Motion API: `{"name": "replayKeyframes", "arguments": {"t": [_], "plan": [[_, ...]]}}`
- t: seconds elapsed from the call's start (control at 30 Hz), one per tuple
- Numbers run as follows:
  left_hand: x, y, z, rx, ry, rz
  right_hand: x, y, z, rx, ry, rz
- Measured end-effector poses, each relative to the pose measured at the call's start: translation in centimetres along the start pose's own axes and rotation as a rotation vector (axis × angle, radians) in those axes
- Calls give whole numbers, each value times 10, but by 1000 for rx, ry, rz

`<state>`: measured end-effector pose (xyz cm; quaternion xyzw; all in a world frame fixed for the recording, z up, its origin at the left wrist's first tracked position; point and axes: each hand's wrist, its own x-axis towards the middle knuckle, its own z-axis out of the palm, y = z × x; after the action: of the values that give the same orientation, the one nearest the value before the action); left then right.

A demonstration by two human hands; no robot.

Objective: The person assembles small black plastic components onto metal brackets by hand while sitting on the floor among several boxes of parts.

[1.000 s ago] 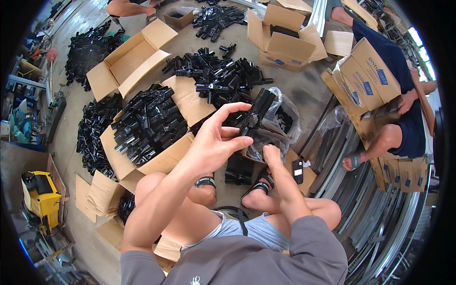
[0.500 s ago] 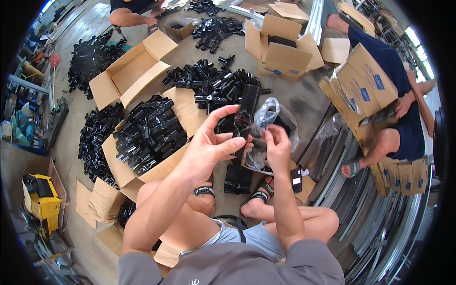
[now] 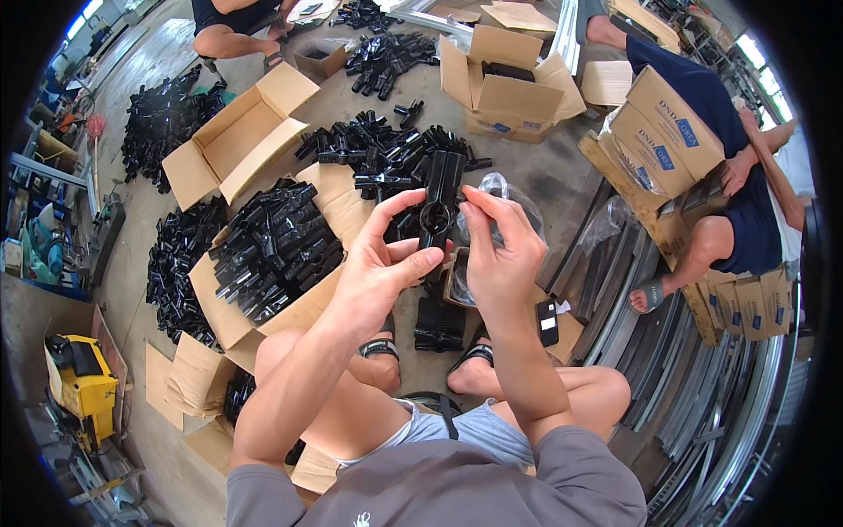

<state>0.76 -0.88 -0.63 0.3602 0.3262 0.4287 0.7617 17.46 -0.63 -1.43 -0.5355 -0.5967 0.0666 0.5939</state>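
Upright in front of me is a black tubular pipe fitting (image 3: 446, 177), with a round opening in its lower half facing me. My left hand (image 3: 379, 270) grips its lower part between thumb and fingers. Close against the fitting's right side, my right hand (image 3: 502, 246) is closed in a pinch; whatever its fingertips hold is hidden or too small to name. Behind that hand lies a clear plastic bag (image 3: 530, 209) in a small box. Two black fittings (image 3: 439, 325) lie side by side on the floor between my feet.
An open carton packed with black fittings (image 3: 277, 250) stands at left, with loose piles (image 3: 386, 154) beyond. An empty carton (image 3: 235, 145) lies farther back. Long metal profiles (image 3: 650, 360) cover the right floor near a phone (image 3: 547, 323). A co-worker (image 3: 729, 167) sits by stacked cartons.
My right hand has moved up from the plastic bag to the fitting's right side. The fitting has turned so that its round opening faces me.
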Motion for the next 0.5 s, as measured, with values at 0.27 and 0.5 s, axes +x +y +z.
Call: {"name": "replayKeyframes", "arguments": {"t": [0.27, 0.5], "plan": [[-3, 5, -1, 2, 9, 33, 1, -1, 5, -18, -11, -25], [-2, 4, -1, 31, 11, 60, 0, -2, 8, 21, -4, 68]]}}
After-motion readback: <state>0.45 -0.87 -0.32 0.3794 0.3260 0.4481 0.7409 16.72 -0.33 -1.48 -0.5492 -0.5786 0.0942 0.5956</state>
